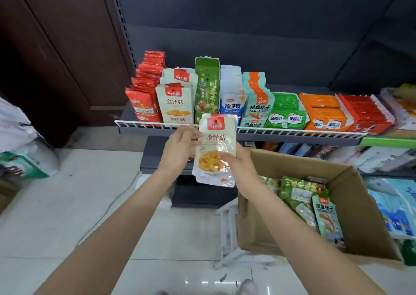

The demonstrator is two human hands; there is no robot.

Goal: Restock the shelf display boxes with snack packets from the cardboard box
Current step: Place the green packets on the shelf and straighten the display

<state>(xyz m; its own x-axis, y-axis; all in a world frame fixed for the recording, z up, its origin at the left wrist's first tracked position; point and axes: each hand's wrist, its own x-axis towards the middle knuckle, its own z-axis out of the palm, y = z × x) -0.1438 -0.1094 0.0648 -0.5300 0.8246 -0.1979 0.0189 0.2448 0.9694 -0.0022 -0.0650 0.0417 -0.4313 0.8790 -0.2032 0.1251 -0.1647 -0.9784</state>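
Carrying a small stack of white mushroom snack packets [216,150] up toward the shelf [238,131].

Both hands hold the stack just below the shelf rail: the left hand [180,147] curls round its left edge, the right hand [239,166] pinches its lower right. Next, I judge, comes lifting it over the rail and slotting it upright into the matching white display box [176,105], left of the green one; the cardboard box [337,204] sits below right.

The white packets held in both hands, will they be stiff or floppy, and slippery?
Probably floppy: the white packets are thin pouches fanning apart at the bottom. Likely slippery, since the film shines. Both the left hand and right hand grip them, suggesting the stack slides.
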